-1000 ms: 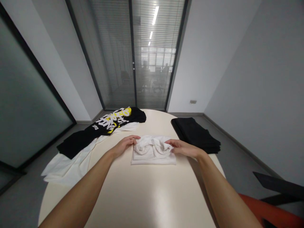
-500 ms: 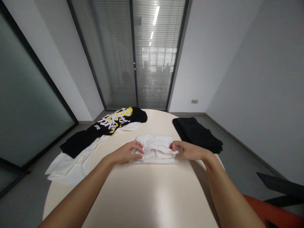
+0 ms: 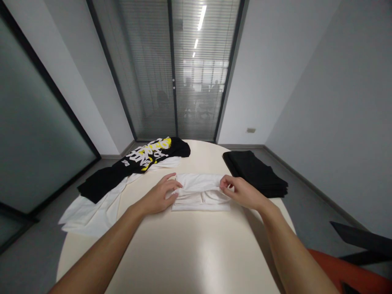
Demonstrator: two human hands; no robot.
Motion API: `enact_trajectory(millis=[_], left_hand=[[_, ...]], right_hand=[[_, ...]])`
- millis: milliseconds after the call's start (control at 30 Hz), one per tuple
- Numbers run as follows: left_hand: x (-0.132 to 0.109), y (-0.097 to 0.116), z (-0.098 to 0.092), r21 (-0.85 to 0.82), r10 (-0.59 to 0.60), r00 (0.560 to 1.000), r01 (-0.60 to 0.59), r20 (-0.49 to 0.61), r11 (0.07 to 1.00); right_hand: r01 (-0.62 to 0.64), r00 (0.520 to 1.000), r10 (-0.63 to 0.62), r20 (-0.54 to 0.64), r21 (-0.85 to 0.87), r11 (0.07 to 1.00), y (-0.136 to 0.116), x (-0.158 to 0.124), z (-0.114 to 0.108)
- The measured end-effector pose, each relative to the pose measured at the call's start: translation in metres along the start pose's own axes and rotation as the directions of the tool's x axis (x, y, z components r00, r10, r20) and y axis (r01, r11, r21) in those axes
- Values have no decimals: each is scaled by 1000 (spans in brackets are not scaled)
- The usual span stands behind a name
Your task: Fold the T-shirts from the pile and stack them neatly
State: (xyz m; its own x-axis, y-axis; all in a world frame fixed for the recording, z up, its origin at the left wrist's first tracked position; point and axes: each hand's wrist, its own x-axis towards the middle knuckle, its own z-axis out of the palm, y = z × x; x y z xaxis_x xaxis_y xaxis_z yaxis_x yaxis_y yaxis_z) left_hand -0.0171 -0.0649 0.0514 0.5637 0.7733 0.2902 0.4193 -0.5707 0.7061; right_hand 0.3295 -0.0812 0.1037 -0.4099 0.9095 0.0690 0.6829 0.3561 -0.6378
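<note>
A white folded garment [image 3: 200, 182], perhaps a shirt, lies in a flat rectangle between my hands, with open layers and a seam showing along its near half. At its left edge rests my left hand [image 3: 159, 195], fingers apart and fingertips touching the cloth. My right hand [image 3: 243, 192] is closed in a pinch at the garment's right edge, thumb and forefinger on the cloth.
On the light round-ended table [image 3: 183, 249], a black printed T-shirt [image 3: 141, 161] lies over white clothing [image 3: 92, 216] at left. A stack of folded black clothes [image 3: 255, 173] sits at right. An orange chair [image 3: 346, 271] stands lower right, and a glass partition [image 3: 153, 81] beyond.
The raised upper layer of the white garment has been moved away from me and now lies flatter. Both hands have shifted slightly away, and my left fingers have spread.
</note>
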Motion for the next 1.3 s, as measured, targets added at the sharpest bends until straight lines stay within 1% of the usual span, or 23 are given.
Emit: enact_trajectory(millis=[67,133,200,233,333,400,500,600,667,767,833,933,1000,1100,1167,1300], left_hand=[[1,2,2,18,-17,997,18,-76,1000],[1,3,5,46,-70,989,76,-134,996],[1,5,7,94,-120,981,135,-154,986],[1,5,8,118,-136,979,155,-155,981],[0,6,8,151,-155,977,177,-144,973],[-1,7,7,162,-124,986,142,-115,977],[0,10,5,169,1,1000,2,-17,986],[0,15,5,194,107,992,-118,66,974],[0,17,6,266,142,986,-162,92,950],[0,17,7,397,186,975,-218,118,892],[0,18,7,465,189,974,-227,128,856],[1,21,10,532,173,977,-213,125,820],[1,23,14,556,164,982,-187,90,810],[3,25,24,577,157,988,-131,5,806],[4,26,31,589,170,985,-119,-32,800],[7,27,37,605,207,977,-141,-40,784]], right_hand=[[65,998,-66,-16,-4,998,2,1,0],[154,988,-154,5,-34,987,3,2,1],[218,976,-216,37,-88,972,0,4,1],[232,973,-227,50,-121,965,-1,4,2],[219,975,-205,89,-199,955,-8,4,5],[218,974,-198,106,-229,949,-11,4,9],[223,973,-199,115,-274,935,-13,7,16],[221,973,-185,138,-333,916,-14,11,20],[230,972,-194,135,-354,906,-15,12,21],[266,964,-243,111,-338,903,-18,11,22],[284,959,-260,114,-326,902,-20,10,23],[265,963,-233,135,-327,907,-20,10,26],[259,965,-226,136,-324,910,-18,11,27],[296,955,-269,129,-303,906,-14,13,28],[318,948,-302,100,-295,901,-11,15,29],[326,940,-340,6,-299,897,-9,16,28]])
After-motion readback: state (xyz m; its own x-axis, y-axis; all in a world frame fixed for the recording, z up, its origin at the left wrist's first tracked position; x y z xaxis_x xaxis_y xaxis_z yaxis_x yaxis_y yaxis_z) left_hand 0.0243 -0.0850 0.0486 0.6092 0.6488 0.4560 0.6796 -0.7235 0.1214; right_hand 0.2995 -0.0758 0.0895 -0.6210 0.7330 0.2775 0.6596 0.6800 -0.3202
